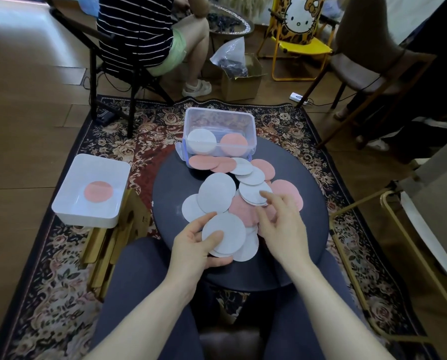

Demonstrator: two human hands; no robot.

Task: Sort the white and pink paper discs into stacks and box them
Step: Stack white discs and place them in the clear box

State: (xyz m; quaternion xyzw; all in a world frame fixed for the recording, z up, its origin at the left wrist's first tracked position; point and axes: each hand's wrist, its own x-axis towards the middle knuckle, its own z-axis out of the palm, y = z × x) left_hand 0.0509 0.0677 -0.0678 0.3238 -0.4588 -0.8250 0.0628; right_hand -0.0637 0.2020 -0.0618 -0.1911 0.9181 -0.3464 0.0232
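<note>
Head view: nearest the camera, the person's lap in dark trousers (149, 294) sits against the near edge of a round dark table (308, 242). Over that near edge the left hand (193, 245) grasps a small stack of white discs (223, 229), thumb pressed on the top disc and fingers curled underneath. The right hand (282, 224) hangs just to the right of it, holding nothing, fingers loosely bent, the forefinger stretched to touch a short pile of white discs (253, 193) near the middle of the table.

Loose white discs (215, 192) fan out left of center, overlapping one another. Pink discs (243, 211) lie partly under them and under the right hand, and more pink discs (287, 189) show toward the right edge. A mixed row of pink and white discs (212, 162) runs along the far part of the table.

At the far edge stands a clear plastic box (218, 120); inside it are 2 stacks side by side, white (201, 140) on the left and pink (234, 144) on the right.

Off the table's left edge, a white tray (71, 203) rests on a wooden stool (108, 245) and holds 1 pink disc (98, 192) in its middle. A patterned rug (61, 281) covers the floor. Beyond it, another person sits on a black chair (129, 81).
</note>
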